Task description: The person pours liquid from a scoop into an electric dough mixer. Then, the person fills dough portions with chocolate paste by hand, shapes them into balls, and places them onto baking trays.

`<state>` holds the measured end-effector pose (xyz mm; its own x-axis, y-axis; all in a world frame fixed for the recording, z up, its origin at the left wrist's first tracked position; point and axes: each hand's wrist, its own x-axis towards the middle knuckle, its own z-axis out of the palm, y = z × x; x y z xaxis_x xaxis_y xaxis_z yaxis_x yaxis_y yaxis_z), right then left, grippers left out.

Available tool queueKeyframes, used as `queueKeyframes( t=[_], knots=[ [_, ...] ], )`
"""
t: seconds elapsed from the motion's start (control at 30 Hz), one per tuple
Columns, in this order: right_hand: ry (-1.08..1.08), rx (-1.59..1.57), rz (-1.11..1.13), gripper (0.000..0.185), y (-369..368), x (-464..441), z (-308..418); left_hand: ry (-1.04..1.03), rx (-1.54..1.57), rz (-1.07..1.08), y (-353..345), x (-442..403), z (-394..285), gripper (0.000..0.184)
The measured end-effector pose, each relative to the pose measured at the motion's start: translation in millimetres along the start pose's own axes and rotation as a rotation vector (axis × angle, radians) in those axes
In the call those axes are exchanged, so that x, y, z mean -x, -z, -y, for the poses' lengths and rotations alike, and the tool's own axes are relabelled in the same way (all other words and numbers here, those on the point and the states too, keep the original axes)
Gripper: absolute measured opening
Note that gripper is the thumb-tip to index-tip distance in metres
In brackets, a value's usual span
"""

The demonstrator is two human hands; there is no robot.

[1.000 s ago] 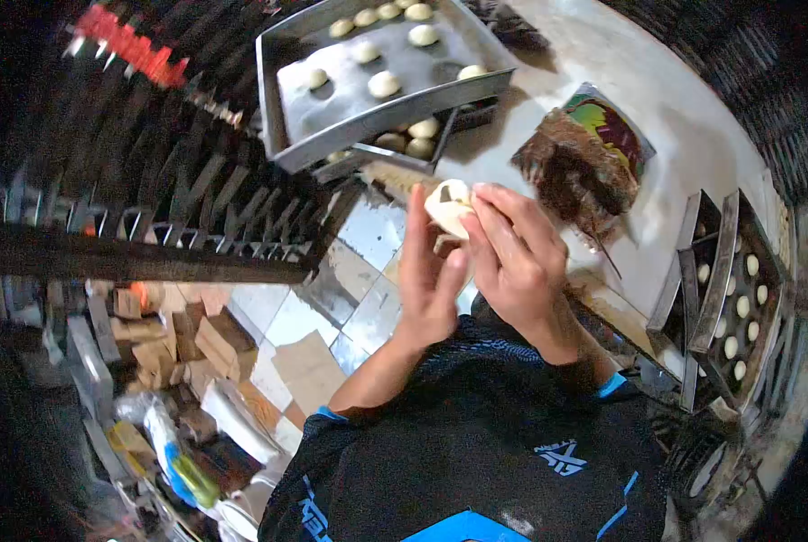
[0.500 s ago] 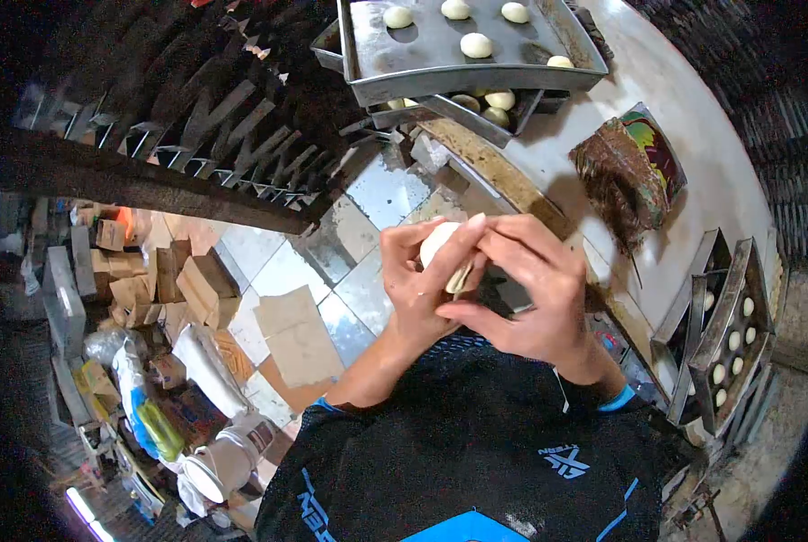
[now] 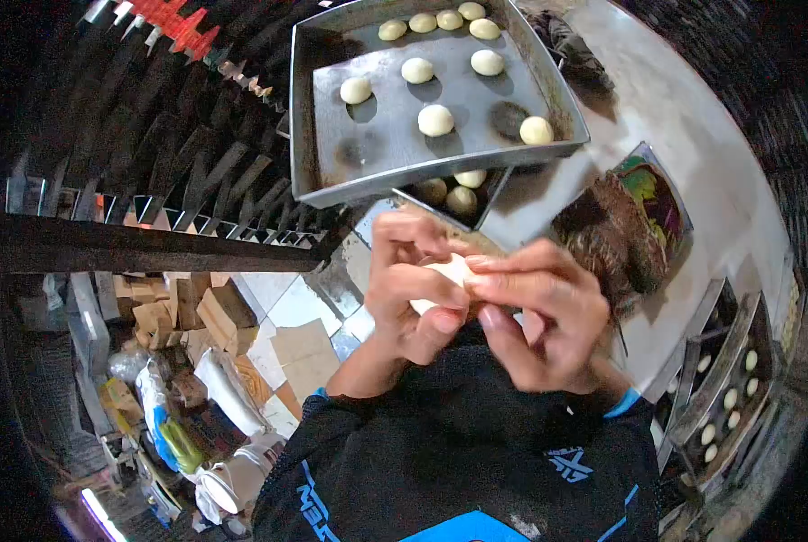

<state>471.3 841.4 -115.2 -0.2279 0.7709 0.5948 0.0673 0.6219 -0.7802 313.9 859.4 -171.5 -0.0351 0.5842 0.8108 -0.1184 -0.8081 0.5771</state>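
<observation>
A pale dough ball [image 3: 454,270] is held in front of my chest, partly covered by fingers. My left hand [image 3: 413,294] curls around it from one side, thumb bent inward. From the other side, my right hand [image 3: 553,312] pinches its edge with the fingertips. Beyond both hands, a metal tray [image 3: 350,187] carries several round dough pieces, one of them a dough ball [image 3: 436,120] near the tray's middle. Under it, another tray with more dough balls [image 3: 461,200] shows partly.
A brown, rough-looking bundle [image 3: 602,239] lies beside a colourful printed packet [image 3: 654,203] on the pale tabletop [image 3: 724,154]. More trays [image 3: 733,397] with dough balls stand at right. Cardboard boxes [image 3: 228,318] and a white bucket [image 3: 226,483] sit on the floor at left.
The view has tilted up, so more of the big tray shows. My left fingers have wrapped further over the dough ball, and my right fingertips have closed in on its edge.
</observation>
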Motion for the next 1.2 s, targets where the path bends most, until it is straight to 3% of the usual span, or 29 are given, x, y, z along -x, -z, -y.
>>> queueKeyframes(
  t=[0.1,0.13,0.2,0.23,0.3,0.37,0.43,0.5,0.57,0.6,0.63,0.67,0.7,0.73,0.77,0.83,0.87,0.9,0.97,1.03,1.07,1.1,1.2],
  knots=[
    [0.06,0.143,0.003,0.034,2.3,-13.9,-2.9,-0.044,-0.181,-0.121,-6.1,-12.1,16.1,0.071],
    [0.163,0.131,-0.007,0.034,3.8,-15.5,-12.0,-0.033,-0.193,-0.126,-13.7,-15.4,13.0,0.071],
    [0.32,-0.008,-0.017,0.032,5.0,-20.7,-32.2,0.245,0.107,-0.323,-32.5,-25.5,8.3,0.103],
    [0.32,-0.013,-0.012,0.032,3.3,-26.1,-36.5,0.202,0.242,-0.198,-23.9,-25.9,21.0,0.115],
    [0.115,-0.171,0.104,0.031,-3.6,-35.0,-43.0,0.275,0.212,0.176,2.7,-42.0,35.1,0.099],
    [-0.073,-0.223,0.101,0.016,-18.4,-37.2,-57.9,0.15,0.155,0.168,12.9,-56.9,48.6,0.05],
    [-0.044,0.05,0.365,0.01,-16.9,-59.2,-65.8,0.207,0.088,0.145,38.3,-53.7,57.9,0.038],
    [-0.055,0.215,0.429,0.016,-30.6,-63.7,-58.9,0.441,-0.07,-0.066,50.2,-44.6,54.2,0.03],
    [-0.109,0.336,0.209,0.024,-46.5,-68.6,-52.9,0.6,-0.48,0.237,83.6,-46.4,48.3,0.028],
    [-0.025,0.313,0.212,0.033,-54.4,-71.7,-50.1,0.517,-0.485,0.288,90.5,-32.4,59.6,0.028],
    [0.047,0.278,0.291,0.037,-64.6,-81.0,-46.6,0.592,-0.008,0.131,93.0,-29.2,65.3,0.018],
    [0.075,0.299,0.367,0.039,-78.0,-87.3,-46.4,0.605,-0.031,0.083,91.7,-24.5,62.5,0.014],
    [0.104,0.319,0.445,0.042,-92.6,-93.3,-47.3,0.617,-0.053,0.032,93.1,-22.4,59.6,0.013],
    [0.134,0.357,0.473,0.039,-108.5,-91.5,-52.8,0.574,-0.245,0.313,106.2,-18.9,63.0,0.016],
    [0.128,0.37,0.495,0.039,-114.7,-93.6,-58.0,0.612,-0.359,0.366,115.4,-31.3,50.9,0.016],
    [0.06,0.199,0.458,0.029,-115.9,-101.4,-66.8,0.886,0.11,0.339,138.6,-40.5,44.1,0.017],
    [-0.052,0.144,0.464,0.021,-116.0,-110.7,-65.6,0.82,0.125,0.377,146.3,-36.6,43.9,0.034],
    [-0.135,0.172,0.487,0.018,-114.9,-116.4,-69.1,0.821,0.139,0.364,159.2,-40.3,41.1,0.034],
    [-0.137,0.226,0.422,0.017,-122.2,-126.3,-94.5,1.07,0.073,0.473,193.8,-60.8,30.3,0.066],
    [-0.074,0.446,0.384,0.021,-135.8,-139.3,-131.2,1.002,0.013,0.337,223.1,-64.0,29.9,0.086],
    [-0.225,0.465,0.418,0.029,-147.9,-146.4,-139.1,1.083,0.054,0.222,232.7,-62.5,29.9,0.085],
    [-0.285,0.538,0.607,0.045,-148.8,-141.3,-156.8,1.189,0.047,0.101,240.3,-71.1,24.3,0.081],
    [-0.425,0.555,0.906,0.072,-149.2,-143.7,-156.8,0.896,-0.053,-0.112,261.2,-70.6,23.3,0.059]
  ],
)
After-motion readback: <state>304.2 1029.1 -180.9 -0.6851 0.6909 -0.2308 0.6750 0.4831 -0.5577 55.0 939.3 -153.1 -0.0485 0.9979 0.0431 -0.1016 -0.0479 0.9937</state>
